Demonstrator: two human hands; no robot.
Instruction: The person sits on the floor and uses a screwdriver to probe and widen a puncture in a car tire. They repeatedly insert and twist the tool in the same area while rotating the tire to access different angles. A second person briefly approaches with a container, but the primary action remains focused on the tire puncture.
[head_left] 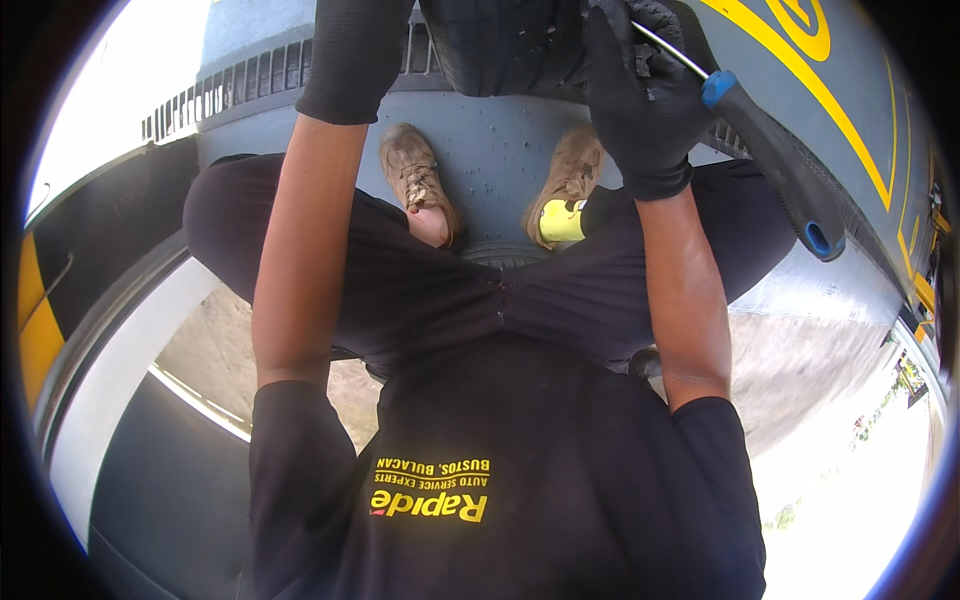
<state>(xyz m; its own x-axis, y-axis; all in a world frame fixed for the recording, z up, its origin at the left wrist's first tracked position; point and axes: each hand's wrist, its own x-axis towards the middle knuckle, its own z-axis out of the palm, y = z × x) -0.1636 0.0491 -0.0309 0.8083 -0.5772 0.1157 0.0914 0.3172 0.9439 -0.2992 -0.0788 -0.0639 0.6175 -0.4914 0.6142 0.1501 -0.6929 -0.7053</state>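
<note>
A long-handled screwdriver (775, 165), black with blue ends, slants across my right hand (650, 105), which wears a black glove. Its bright metal shaft runs up and left among the gloved fingers, and the tip is hidden. My right fingers are bent around the shaft, beside a bulky black part (500, 45) at the top edge. On that part's left is my left hand (358, 50), also in a black glove. The picture's upper edge cuts off its fingers, so their grip is hidden.
My shoes (408, 165) rest on a grey-blue surface, with a black slotted grating (240, 95) beyond. At right, a grey-blue panel bears yellow lines (820, 85). Black and yellow edging (35, 300) stands at left. Pale concrete floor (800, 370) lies behind my legs.
</note>
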